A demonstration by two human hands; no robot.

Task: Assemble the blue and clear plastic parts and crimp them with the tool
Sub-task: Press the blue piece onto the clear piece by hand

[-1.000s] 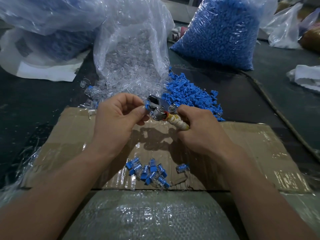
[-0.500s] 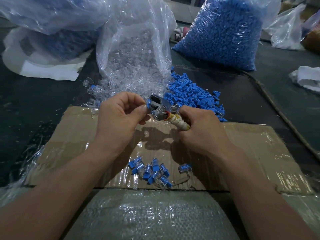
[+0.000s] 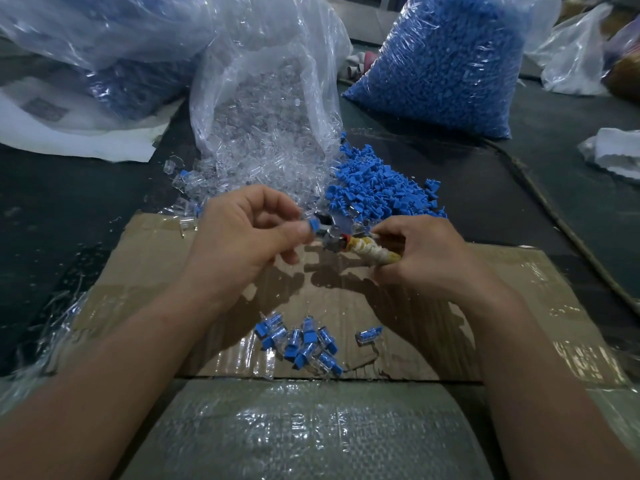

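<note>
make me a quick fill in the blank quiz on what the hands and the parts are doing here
1. The left hand pinches a small part, ____ in colour, at the metal head of the tool.
2. The right hand grips the tool by its wrapped ____.
3. The finished pieces lie on the ____ between the forearms.
4. The pile of loose blue parts lies to the ____ of the bag of clear parts.

Missing words: blue; handle; cardboard; right
</note>
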